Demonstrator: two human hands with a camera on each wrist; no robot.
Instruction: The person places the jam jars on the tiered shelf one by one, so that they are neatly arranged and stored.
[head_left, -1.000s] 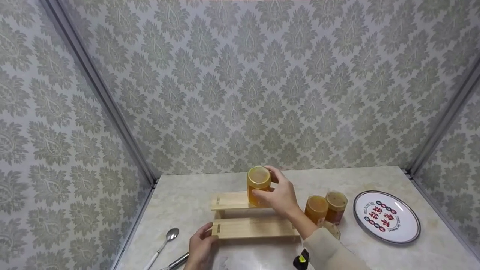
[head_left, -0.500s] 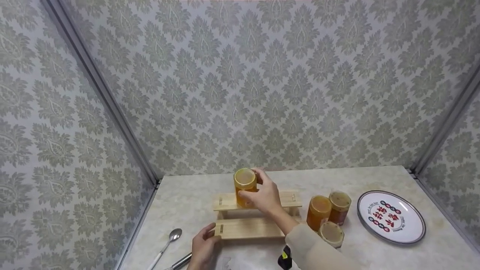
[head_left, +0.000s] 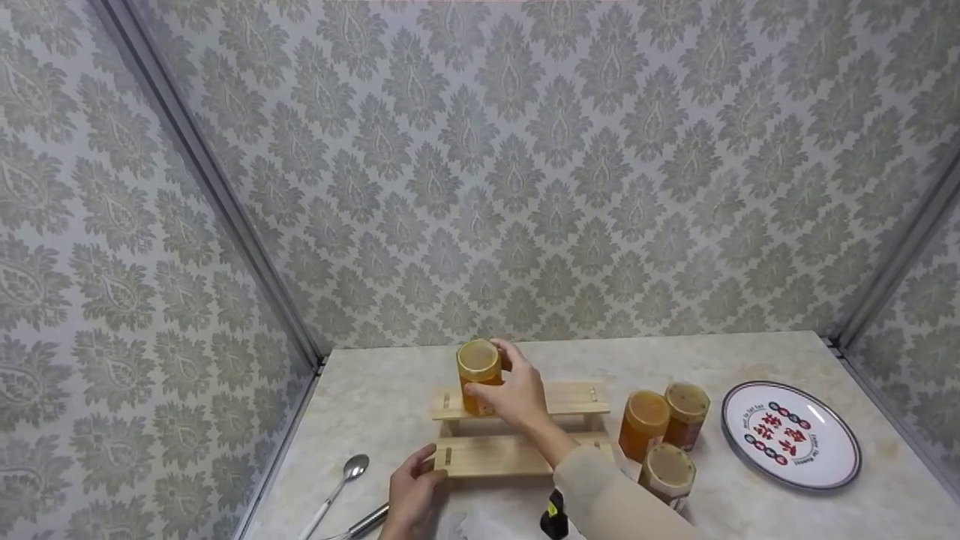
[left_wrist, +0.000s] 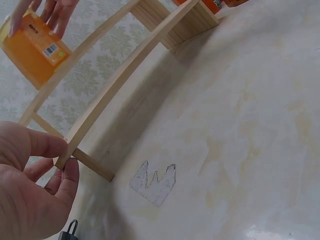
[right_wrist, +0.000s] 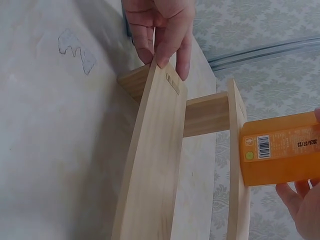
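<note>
In the head view my right hand (head_left: 519,394) grips a jar of orange contents (head_left: 475,369), thumb in front and fingers behind. The jar is upright near the left end of the rear, higher board of a two-step wooden rack (head_left: 499,457). Its base meets that board (right_wrist: 235,165) in the right wrist view, where a barcode label shows. My left hand (head_left: 414,491) pinches the left end of the lower front board. Thumb and fingers of this left hand (left_wrist: 40,175) close on the board's corner in the left wrist view.
Right of the rack stand an orange jar (head_left: 643,427) and two more capped jars, one behind (head_left: 686,416) and one in front (head_left: 667,474). A white plate with red print (head_left: 791,435) lies farther right. A spoon (head_left: 355,466) and a whisk handle (head_left: 367,520) are at left.
The right hand has shifted the jar leftward along the rear board, from near its middle to its left end. The left hand keeps its hold on the front board's corner.
</note>
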